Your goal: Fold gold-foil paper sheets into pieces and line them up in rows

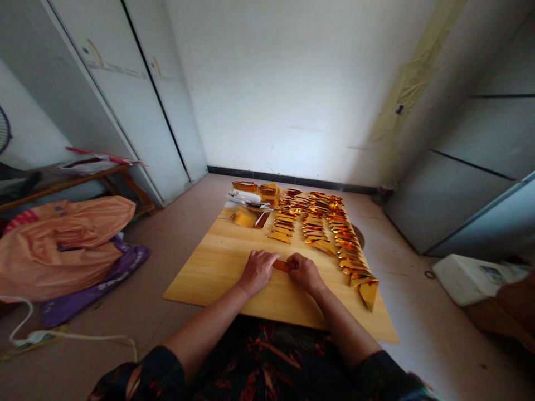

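Observation:
Between my two hands is a small folded piece of gold foil paper [281, 265], held just over the wooden board. My left hand [258, 272] has its fingers closed on the left end, and my right hand [305, 272] pinches the right end. Beyond them, several rows of folded gold paper pieces [317, 223] overlap one another on the board. A loose stack of flat gold sheets [243, 216] lies at the far left of the board, beside white paper bundles [244, 196].
The wooden board [209, 262] stands in front of me on a tiled floor. Left are an orange bag [62, 239], a purple bag [100, 284], a white cable [83, 336] and a wooden bench [125, 178]. A refrigerator [468, 167] and a white box [468, 278] stand right.

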Tool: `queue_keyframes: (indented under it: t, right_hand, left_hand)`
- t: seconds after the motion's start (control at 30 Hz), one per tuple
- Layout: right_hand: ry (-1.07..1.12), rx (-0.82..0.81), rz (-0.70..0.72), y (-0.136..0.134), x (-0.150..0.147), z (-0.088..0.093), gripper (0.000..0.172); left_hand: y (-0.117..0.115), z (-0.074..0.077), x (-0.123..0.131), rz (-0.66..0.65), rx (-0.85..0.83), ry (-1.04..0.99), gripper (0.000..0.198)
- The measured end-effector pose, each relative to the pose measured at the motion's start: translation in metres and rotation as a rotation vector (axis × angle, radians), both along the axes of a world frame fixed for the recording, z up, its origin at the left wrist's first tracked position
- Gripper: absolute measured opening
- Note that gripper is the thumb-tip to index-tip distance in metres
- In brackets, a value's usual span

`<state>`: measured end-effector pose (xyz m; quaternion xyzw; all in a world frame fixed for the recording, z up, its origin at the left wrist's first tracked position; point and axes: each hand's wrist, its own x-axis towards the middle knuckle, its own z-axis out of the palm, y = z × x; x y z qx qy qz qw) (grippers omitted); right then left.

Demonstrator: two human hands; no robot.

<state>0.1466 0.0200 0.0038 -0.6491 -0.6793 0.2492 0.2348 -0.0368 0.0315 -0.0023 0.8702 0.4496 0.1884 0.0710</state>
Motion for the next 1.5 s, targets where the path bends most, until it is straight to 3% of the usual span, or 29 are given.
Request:
queue_keyframes:
  t: [0.23, 0.53, 0.73, 0.93, 1.17, 1.5]
  right_hand:
    - [-0.134, 0.02, 0.043, -0.006, 0.001, 0.0, 0.022]
    - [-0.092, -0.082, -0.007, 0.0, 0.004, 0.01, 0.017]
    - [-0.345, -0.118, -0.03, -0.005, -0.008, 0.014, 0.018]
    - [-0.583, -0.092, 0.01, -0.007, -0.017, 0.005, 0.024]
    - [-0.628, -0.07, 0.032, -0.006, -0.019, 0.009, 0.018]
    - [-0.673, -0.022, 0.032, -0.006, -0.019, 0.002, 0.018]
  left_hand:
    - [0.008, -0.012, -0.006, -0.019, -0.054, -0.136, 0.025]
    - [0.013, -0.001, 0.0, 0.163, -0.298, -0.231, 0.023]
    - [0.012, 0.007, 0.007, 0.202, -0.29, -0.1, 0.021]
    - [0.011, 0.013, 0.011, 0.258, -0.298, -0.011, 0.02]
    - [0.008, 0.016, 0.018, 0.336, -0.26, 0.062, 0.02]
    - [0.004, 0.012, 0.023, 0.278, -0.138, 0.153, 0.013]
